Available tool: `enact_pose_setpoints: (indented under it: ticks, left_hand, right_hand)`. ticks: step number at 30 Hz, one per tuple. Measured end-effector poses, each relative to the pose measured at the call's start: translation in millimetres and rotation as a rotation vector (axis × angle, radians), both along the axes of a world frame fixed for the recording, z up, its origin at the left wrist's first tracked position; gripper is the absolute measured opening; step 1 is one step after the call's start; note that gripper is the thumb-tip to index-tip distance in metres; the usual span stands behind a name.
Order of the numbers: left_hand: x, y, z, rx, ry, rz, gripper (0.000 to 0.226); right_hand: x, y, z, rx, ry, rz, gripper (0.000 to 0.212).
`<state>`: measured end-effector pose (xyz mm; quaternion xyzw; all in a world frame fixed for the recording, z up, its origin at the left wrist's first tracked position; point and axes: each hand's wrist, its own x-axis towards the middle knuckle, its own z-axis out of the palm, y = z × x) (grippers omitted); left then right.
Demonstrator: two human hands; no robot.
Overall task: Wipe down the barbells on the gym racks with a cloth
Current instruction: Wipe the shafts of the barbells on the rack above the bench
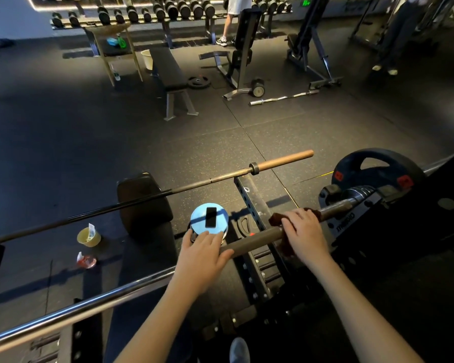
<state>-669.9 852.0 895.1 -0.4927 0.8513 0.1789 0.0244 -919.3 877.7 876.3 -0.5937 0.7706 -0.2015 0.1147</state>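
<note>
A barbell's grey sleeve (257, 238) lies on the black rack (351, 226) right in front of me. My left hand (203, 251) grips the sleeve's near end. My right hand (306, 233) presses a dark brown cloth (277, 218) around the bar, further along towards a black weight plate (378, 169). A second barbell (147, 196) with a copper-coloured sleeve runs across the rack behind it. A third, chrome bar (76, 310) crosses the lower left.
A blue round stool (198, 221) with a phone (210, 217) on it stands below the bar. A black bench pad (144, 203), a yellow cup (89, 237) and a red packet (86, 261) lie on the floor. Benches, dumbbell racks and a person stand far back.
</note>
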Motion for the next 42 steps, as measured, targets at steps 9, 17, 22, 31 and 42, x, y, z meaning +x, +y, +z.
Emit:
enact_pose_setpoints:
  ticks: [9, 17, 22, 31, 42]
  left_hand:
    - [4.0, 2.0, -5.4, 0.008, 0.041, 0.036, 0.05]
    - [6.1, 2.7, -11.3, -0.063, 0.011, 0.015, 0.086]
    - [4.9, 2.5, -12.9, -0.079, 0.004, 0.024, 0.09]
    - [6.1, 3.0, -15.4, -0.092, 0.003, 0.023, 0.091]
    - [5.9, 2.8, -15.6, -0.094, 0.007, 0.013, 0.09]
  right_hand:
    - [9.1, 2.5, -9.1, -0.17, -0.134, -0.108, 0.013]
    - [-24.0, -8.1, -13.0, -0.163, -0.096, -0.346, 0.024]
    - [1.1, 8.5, -15.4, -0.146, -0.052, -0.001, 0.032]
    - [-2.0, -4.4, -15.1, -0.127, -0.121, -0.289, 0.026]
    - [-5.9, -7.6, -3.7, -0.042, -0.059, -0.307, 0.03]
